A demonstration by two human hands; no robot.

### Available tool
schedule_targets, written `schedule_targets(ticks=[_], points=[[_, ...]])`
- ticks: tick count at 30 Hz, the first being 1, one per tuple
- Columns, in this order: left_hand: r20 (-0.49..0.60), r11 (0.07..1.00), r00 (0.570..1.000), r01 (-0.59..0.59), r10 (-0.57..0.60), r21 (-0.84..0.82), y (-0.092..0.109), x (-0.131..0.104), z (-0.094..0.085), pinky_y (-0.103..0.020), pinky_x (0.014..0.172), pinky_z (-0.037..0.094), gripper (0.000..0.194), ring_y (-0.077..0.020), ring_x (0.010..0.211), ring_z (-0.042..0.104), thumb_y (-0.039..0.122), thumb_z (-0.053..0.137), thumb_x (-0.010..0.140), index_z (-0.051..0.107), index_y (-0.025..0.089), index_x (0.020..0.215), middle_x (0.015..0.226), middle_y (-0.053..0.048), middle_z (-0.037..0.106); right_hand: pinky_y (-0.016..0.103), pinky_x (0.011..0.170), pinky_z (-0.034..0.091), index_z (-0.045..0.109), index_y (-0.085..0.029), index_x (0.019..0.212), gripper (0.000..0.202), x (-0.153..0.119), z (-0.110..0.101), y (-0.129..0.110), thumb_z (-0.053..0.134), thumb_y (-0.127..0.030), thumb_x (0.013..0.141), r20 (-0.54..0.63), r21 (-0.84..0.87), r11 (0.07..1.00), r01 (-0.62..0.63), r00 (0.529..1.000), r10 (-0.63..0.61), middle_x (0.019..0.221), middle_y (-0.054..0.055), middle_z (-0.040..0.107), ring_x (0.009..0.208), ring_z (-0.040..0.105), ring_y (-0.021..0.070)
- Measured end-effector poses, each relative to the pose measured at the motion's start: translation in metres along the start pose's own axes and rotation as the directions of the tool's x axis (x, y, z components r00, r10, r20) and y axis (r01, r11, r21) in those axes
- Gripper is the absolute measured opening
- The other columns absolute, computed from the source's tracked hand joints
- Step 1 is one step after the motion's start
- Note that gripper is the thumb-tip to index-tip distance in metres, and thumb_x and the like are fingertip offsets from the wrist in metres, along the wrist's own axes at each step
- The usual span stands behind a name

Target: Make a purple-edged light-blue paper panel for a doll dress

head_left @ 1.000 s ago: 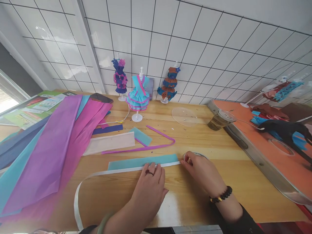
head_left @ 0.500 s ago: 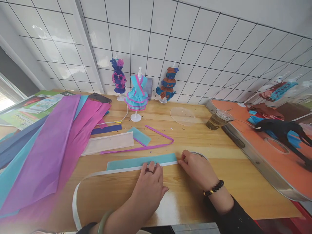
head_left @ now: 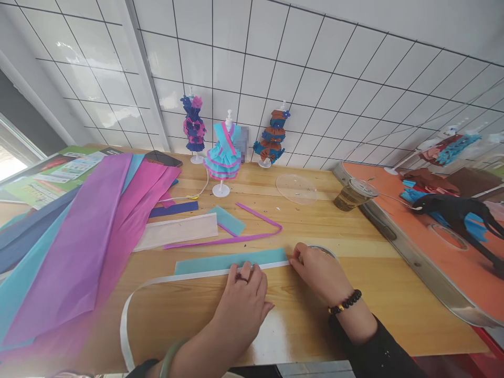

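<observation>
A teal strip of thin fabric or paper lies lengthwise on the wooden table, with a narrow white tape along its near edge. The tape's left part curls off the strip and bends down toward the table's front edge. My left hand rests with its fingertips on the tape and the strip's middle, fingers stretched and thumb apart. At the strip's right end, my right hand pinches the white tape between thumb and finger. Behind this hand shows part of a round rim, mostly covered.
Purple, pink and blue sheets pile up at left. A pale strip, a bent purple strip and a small teal piece lie beyond my hands. Dressed miniature mannequins stand by the wall. A lidded cup is at right.
The view has shifted slightly. Both hands keep nearly the same places on the strip and tape; nothing has been let go.
</observation>
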State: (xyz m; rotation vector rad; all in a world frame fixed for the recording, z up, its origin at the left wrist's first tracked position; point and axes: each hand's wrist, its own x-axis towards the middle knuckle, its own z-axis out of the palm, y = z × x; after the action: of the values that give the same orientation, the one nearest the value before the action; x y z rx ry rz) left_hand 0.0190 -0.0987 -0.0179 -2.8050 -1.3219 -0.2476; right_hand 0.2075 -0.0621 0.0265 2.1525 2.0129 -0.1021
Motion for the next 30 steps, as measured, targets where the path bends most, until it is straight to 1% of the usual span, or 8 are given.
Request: schedule_targets(ticks=[7,11,16,18,22,25,28,30], points=[[-0.013,0.999,1.000,0.014,-0.015,-0.037,0.000,-0.001,0.003,-0.047,0.095,0.027,0.054,-0.0280,0.112,0.042,0.047,0.037,0.087,0.047,0.011,0.125,0.119,-0.010,0.055,0.027,0.056,0.035,0.052,-0.019,0.083,0.014,-0.005,0.002,-0.002,0.042,-0.027,0.087,-0.027,-0.021,1.000,-0.016,1.000,0.015,0.072,0.007,0.067,0.073,0.065,0.0210],[0.004,1.000,1.000,0.012,-0.012,-0.023,0.001,0.000,0.003,-0.047,0.093,0.028,0.052,-0.0290,0.111,0.042,0.046,0.037,0.087,0.053,0.009,0.120,0.120,-0.011,0.055,0.026,0.052,0.034,0.050,-0.018,0.083,0.027,-0.010,0.008,-0.005,0.040,-0.042,0.088,-0.059,-0.020,1.000,-0.017,0.998,0.016,0.069,0.007,0.065,0.068,0.065,0.0211],[-0.004,1.000,1.000,0.019,-0.019,-0.008,0.001,0.000,0.005,-0.048,0.093,0.028,0.051,-0.0297,0.112,0.041,0.045,0.035,0.088,0.052,0.009,0.121,0.122,-0.012,0.054,0.027,0.048,0.035,0.048,-0.016,0.083,0.047,-0.013,0.020,-0.017,0.038,-0.062,0.081,-0.200,-0.091,0.993,-0.077,0.978,0.057,0.069,0.010,0.064,0.066,0.065,0.0248],[-0.004,1.000,1.000,0.016,-0.016,-0.012,0.001,0.000,0.005,-0.048,0.094,0.028,0.052,-0.0296,0.112,0.041,0.045,0.035,0.088,0.052,0.009,0.121,0.122,-0.012,0.054,0.027,0.047,0.035,0.048,-0.016,0.083,0.047,-0.014,0.022,-0.018,0.036,-0.061,0.082,-0.211,-0.094,0.989,-0.112,0.973,0.091,0.069,0.009,0.064,0.065,0.065,0.0252],[-0.004,1.000,1.000,0.012,-0.012,-0.024,0.000,-0.001,0.004,-0.048,0.094,0.029,0.052,-0.0281,0.112,0.041,0.045,0.035,0.088,0.052,0.008,0.121,0.123,-0.012,0.053,0.028,0.051,0.039,0.048,-0.017,0.081,0.037,-0.015,0.021,-0.015,0.038,-0.052,0.086,-0.185,-0.046,0.988,-0.150,0.973,0.139,0.069,0.008,0.063,0.065,0.064,0.0234],[-0.014,0.999,1.000,0.025,-0.025,-0.030,0.002,-0.003,0.005,-0.047,0.094,0.029,0.051,-0.0274,0.113,0.041,0.045,0.037,0.087,0.052,0.009,0.120,0.122,-0.012,0.054,0.033,0.065,0.045,0.051,-0.016,0.083,0.033,-0.024,0.023,-0.019,0.040,-0.046,0.087,-0.308,-0.016,0.997,-0.078,0.949,0.069,0.078,0.012,0.063,0.077,0.062,0.0251],[-0.022,0.999,0.999,0.031,-0.032,-0.031,0.003,-0.004,0.007,-0.049,0.096,0.028,0.049,-0.0280,0.114,0.042,0.043,0.037,0.087,0.052,0.010,0.121,0.124,-0.012,0.053,0.040,0.082,0.044,0.053,-0.013,0.099,0.033,-0.039,0.035,-0.035,0.034,-0.040,0.091,-0.464,0.091,0.988,0.121,0.884,-0.066,0.099,0.016,0.062,0.095,0.058,0.0266],[-0.025,1.000,1.000,0.009,-0.009,-0.028,0.003,-0.005,0.008,-0.049,0.097,0.026,0.045,-0.0284,0.116,0.042,0.038,0.037,0.088,0.052,0.011,0.121,0.126,-0.012,0.052,0.038,0.088,0.045,0.048,-0.012,0.113,0.035,-0.050,0.048,-0.048,0.029,-0.034,0.092,-0.499,0.192,0.943,0.273,0.854,-0.146,0.112,0.016,0.059,0.105,0.055,0.0235]])
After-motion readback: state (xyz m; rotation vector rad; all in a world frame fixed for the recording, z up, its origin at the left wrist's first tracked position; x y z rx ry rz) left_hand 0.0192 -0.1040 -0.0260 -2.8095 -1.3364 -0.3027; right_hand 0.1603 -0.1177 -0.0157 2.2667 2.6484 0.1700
